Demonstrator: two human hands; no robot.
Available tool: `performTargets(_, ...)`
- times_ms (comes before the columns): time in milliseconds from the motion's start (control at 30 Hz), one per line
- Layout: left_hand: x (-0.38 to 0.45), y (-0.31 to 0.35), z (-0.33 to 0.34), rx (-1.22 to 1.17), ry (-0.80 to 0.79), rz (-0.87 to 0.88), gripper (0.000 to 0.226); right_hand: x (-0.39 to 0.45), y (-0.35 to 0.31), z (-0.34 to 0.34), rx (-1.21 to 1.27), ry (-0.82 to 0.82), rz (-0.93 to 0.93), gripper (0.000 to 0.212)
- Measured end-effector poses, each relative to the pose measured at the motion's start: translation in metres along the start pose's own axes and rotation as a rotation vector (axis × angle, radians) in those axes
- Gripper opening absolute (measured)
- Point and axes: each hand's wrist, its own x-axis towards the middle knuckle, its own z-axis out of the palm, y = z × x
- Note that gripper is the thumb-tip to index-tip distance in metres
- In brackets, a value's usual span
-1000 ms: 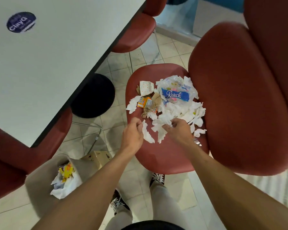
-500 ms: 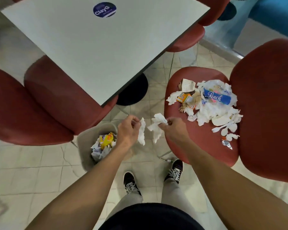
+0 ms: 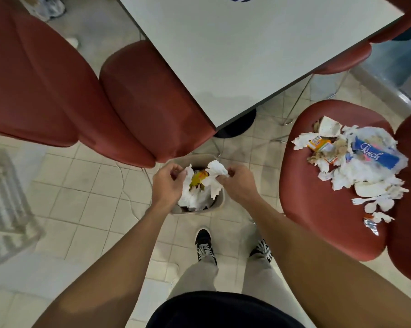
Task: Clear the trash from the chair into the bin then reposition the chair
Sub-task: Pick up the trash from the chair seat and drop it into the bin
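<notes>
1. A pale surface (image 3: pixel 247 55) fills the upper middle of the view, with red chairs tucked against its left side.
2. The red chair (image 3: pixel 322 221) at right carries the trash pile (image 3: pixel 355 162) on its seat: torn white tissue, a blue wrapper (image 3: pixel 374 155), a small orange carton (image 3: pixel 320 143), a white plastic fork (image 3: pixel 365 200) and a foil scrap (image 3: pixel 371 225) near the seat's front.
3. The beige bin (image 3: pixel 217 209) stands on the tiled floor between the chairs, just in front of the person's feet, already holding white paper and something yellow.
4. The left hand (image 3: pixel 169 185) is over the bin's left rim, fingers curled round a white tissue strip (image 3: pixel 187 178).
5. The right hand (image 3: pixel 240 183) is over the right rim, pinching a crumpled tissue (image 3: pixel 215 178); whether it touches the bin's contents is hard to tell.
</notes>
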Motion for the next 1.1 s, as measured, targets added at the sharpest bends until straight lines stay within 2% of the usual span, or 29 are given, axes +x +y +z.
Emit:
performTargets(67, 0.001, -0.008, -0.002, 0.002, -0.019, -0.034, 0.006, 0.0, -0.004, 0.011, -0.012, -0.018, 0.018, 0.004)
performTargets(167, 0.003, -0.019, 0.001, 0.073, -0.082, -0.036, 0.006, -0.001, -0.006, 0.022, -0.052, -0.034, 0.038, 0.043)
performTargets(233, 0.004, -0.022, 0.003, 0.082, -0.108, -0.055, 0.01, -0.002, -0.005, 0.022, -0.073, -0.037, 0.039, 0.048)
performTargets(400, 0.006, -0.02, 0.01, 0.043, -0.163, -0.092, 0.012, 0.003, 0.001, 0.007, -0.085, -0.012, 0.038, 0.044)
performTargets(633, 0.011, 0.015, 0.042, 0.091, -0.275, -0.019, 0.018, 0.018, 0.024, -0.031, -0.021, 0.045, 0.071, 0.047)
performTargets(767, 0.011, 0.044, 0.077, 0.116, -0.35, 0.03, 0.015, 0.025, 0.047, -0.065, 0.014, 0.081, 0.096, 0.046)
performTargets(1100, 0.004, 0.128, 0.207, 0.229, -0.601, 0.171, 0.027, 0.044, 0.135, -0.193, 0.052, 0.217, 0.214, 0.047)
